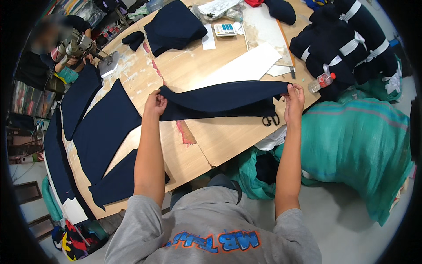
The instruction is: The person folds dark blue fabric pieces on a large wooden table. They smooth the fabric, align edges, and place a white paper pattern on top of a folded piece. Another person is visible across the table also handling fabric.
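Left hand (155,103), right hand (294,103), outstretched, pinching cloth (220,100)

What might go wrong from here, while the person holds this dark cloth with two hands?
The dark cloth, held between the left hand and right hand, might snag on the black scissors lying close to its lower edge. The right hand might also knock the clear bottle near the table's edge.

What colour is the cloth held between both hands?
Dark navy blue, plain; the cloth shows best in the head view.
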Demonstrator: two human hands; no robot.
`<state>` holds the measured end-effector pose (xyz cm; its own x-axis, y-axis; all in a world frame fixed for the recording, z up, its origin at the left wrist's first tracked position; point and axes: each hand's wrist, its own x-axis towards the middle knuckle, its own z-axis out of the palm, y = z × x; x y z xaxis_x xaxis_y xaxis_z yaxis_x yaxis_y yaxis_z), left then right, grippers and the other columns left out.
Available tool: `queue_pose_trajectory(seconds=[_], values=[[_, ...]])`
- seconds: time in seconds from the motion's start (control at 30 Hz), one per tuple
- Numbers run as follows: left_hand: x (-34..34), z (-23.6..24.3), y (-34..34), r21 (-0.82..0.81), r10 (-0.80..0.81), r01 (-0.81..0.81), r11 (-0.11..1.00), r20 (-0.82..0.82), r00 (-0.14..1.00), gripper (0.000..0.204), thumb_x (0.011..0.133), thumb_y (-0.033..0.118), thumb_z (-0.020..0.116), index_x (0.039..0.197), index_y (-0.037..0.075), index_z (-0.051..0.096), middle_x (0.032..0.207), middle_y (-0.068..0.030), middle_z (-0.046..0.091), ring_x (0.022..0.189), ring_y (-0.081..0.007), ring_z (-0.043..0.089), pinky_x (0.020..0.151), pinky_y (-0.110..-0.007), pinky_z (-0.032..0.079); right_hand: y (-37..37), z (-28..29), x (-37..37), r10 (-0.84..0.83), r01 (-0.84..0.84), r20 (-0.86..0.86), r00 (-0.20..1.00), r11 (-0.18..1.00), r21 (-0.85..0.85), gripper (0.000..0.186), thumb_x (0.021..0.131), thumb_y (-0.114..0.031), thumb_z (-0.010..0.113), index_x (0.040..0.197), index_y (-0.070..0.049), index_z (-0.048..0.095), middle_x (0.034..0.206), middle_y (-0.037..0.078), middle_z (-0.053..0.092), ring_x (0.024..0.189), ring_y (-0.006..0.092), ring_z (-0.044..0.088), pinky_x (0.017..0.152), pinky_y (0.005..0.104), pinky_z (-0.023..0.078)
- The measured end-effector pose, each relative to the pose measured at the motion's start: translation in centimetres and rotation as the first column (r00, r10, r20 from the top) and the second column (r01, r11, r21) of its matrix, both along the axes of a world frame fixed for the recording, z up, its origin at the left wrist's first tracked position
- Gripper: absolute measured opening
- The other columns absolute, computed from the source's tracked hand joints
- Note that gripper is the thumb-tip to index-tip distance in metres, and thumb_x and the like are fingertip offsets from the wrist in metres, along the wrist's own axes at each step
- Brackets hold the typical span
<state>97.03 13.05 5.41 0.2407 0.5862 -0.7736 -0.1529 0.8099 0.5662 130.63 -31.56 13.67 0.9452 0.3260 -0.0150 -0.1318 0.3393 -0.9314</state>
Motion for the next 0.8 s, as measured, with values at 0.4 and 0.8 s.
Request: queue_pose_trajectory(seconds=[0.4, 0.8], values=[[-25.2, 13.3, -7.8, 0.377, 0.154, -0.309, 0.873, 0.388, 0.909, 0.018, 0.100, 0.024, 0.079, 0.100, 0.012, 0.066, 0.097, -0.0010, 0.066, 0.096, -0.0155, 0.065, 0.095, -0.032, 0.055, -3.4, 9.6, -18.2, -0.009, 0.007, 0.017, 1.000, 0.995, 0.099, 0.035, 0.104, -0.016, 0.072, 0.133, -0.007, 0.054, 0.125, 0.012, 0.065, 0.120, 0.0230, 0.062, 0.104, 0.0412, 0.047], [-61.8, 11.7, -18.7, 0.327, 0.460, -0.441, 0.836, 0.020, 0.888, 0.027, 0.104, 0.036, 0.076, 0.106, 0.011, 0.067, 0.088, 0.0023, 0.066, 0.077, -0.0084, 0.062, 0.075, -0.025, 0.055, -1.8, 8.1, -43.4, 0.165, -0.170, -0.171, 0.971, 0.985, -0.018, 0.031, 0.104, -0.014, 0.066, 0.133, -0.009, 0.057, 0.124, 0.010, 0.064, 0.115, 0.0231, 0.064, 0.101, 0.0366, 0.052]])
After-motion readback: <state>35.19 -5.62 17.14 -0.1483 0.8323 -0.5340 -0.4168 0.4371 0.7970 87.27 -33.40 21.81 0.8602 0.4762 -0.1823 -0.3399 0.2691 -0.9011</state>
